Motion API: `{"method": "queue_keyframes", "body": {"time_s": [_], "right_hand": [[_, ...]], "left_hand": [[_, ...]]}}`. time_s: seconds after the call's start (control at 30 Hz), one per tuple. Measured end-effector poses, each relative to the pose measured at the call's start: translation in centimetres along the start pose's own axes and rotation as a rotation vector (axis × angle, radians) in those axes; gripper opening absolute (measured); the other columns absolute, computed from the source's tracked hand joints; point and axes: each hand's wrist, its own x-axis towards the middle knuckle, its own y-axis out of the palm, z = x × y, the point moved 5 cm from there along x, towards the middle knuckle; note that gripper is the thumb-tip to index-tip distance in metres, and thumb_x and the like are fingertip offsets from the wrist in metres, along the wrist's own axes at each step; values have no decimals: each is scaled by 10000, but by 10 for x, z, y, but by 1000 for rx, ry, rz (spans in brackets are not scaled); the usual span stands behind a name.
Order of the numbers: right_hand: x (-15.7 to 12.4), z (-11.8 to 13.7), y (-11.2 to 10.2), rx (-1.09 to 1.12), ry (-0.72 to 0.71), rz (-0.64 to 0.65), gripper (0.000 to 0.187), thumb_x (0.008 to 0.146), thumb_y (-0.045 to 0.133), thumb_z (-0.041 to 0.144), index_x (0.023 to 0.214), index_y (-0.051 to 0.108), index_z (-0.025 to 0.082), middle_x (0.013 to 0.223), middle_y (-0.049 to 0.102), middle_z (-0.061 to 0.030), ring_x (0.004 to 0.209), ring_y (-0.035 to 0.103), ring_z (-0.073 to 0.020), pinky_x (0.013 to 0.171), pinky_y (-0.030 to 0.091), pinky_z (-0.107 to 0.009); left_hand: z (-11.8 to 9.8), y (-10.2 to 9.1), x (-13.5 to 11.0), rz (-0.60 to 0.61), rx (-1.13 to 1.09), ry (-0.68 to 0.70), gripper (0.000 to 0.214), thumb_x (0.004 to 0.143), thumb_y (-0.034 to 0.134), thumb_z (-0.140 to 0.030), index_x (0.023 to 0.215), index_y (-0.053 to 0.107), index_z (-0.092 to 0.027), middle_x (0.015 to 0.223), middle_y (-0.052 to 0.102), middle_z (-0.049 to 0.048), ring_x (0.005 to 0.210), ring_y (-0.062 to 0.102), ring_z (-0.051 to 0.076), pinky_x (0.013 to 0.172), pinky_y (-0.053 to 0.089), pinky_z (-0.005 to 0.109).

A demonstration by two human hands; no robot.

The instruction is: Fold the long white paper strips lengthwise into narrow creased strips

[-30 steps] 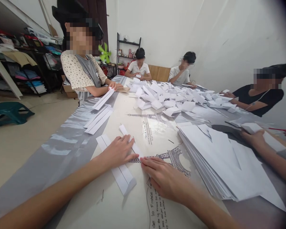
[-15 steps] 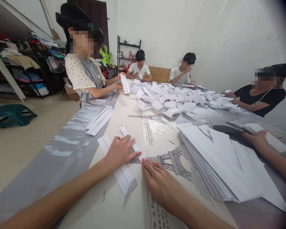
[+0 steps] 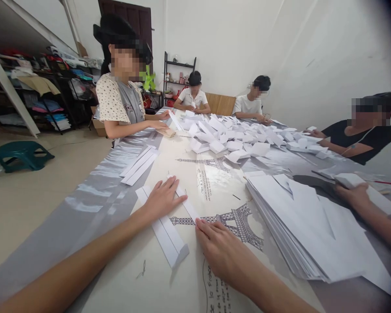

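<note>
A narrow folded white paper strip (image 3: 188, 204) lies slantwise on the tablecloth printed with Eiffel towers. Over its far end rests my left hand (image 3: 163, 200), fingers stretched out and thumb spread, pressing from above. My right hand (image 3: 223, 245) has its fingers together, with thumb and fingertips closed at the strip's near end. Beneath my left wrist, a wider folded paper piece (image 3: 169, 241) with a lengthwise slit runs beside the strip, partly covered. More folded paper pieces (image 3: 139, 165) lie farther off at the left.
A thick stack of white paper sheets (image 3: 306, 226) stands right of my right hand. A big pile of folded papers (image 3: 231, 134) covers the table's far middle. Other people sit around it; a neighbour's hand (image 3: 355, 195) holds a white paper block. A green stool (image 3: 24, 155) stands on the floor.
My left hand has slid toward the strip's far end, baring more of its middle. My right hand stays at the near end. The person at the left has lowered a paper piece toward the table.
</note>
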Motion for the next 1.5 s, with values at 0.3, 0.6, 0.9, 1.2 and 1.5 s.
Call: {"method": "queue_keyframes", "body": {"time_s": [0.3, 0.6, 0.9, 1.2, 1.5], "right_hand": [[6, -14, -5, 236, 129, -106, 247, 931, 434, 32, 986, 636, 161, 1044, 690, -112, 889, 672, -226, 817, 532, -389], [25, -19, 4, 118, 78, -86, 370, 902, 430, -3, 1245, 543, 80, 1000, 576, -107, 868, 540, -233, 686, 539, -366], [7, -20, -8, 226, 40, -93, 234, 950, 442, 44, 1061, 622, 146, 1013, 606, -100, 895, 578, -225, 705, 555, -362], [1, -22, -8, 318, 51, -111, 229, 953, 454, 48, 1026, 648, 148, 1135, 638, -106, 967, 588, -240, 801, 573, -408], [-13, -33, -20, 477, -26, -68, 246, 929, 520, 106, 1088, 688, 191, 1316, 623, -72, 1185, 581, -245, 984, 512, -431]], "left_hand": [[5, 0, 3, 25, 2, -11, 697, 970, 320, -626, 1469, 385, -143, 1568, 344, 186, 1462, 303, 287, 1146, 238, 477], [8, 6, 2, -10, 25, 34, 732, 970, 309, -635, 1491, 357, -123, 1578, 322, 189, 1476, 267, 286, 1146, 231, 477], [28, 7, 5, 119, -58, -8, 884, 916, 263, -753, 1567, 227, -156, 1629, 197, 115, 1504, 188, 283, 1195, 130, 466], [31, 9, 6, 93, -8, -42, 677, 999, 231, -509, 1554, 249, -120, 1624, 209, 108, 1504, 198, 243, 1205, 144, 460], [32, 8, 7, 105, -3, -54, 653, 1005, 225, -458, 1552, 247, -101, 1624, 199, 109, 1504, 196, 240, 1204, 159, 479]]}}
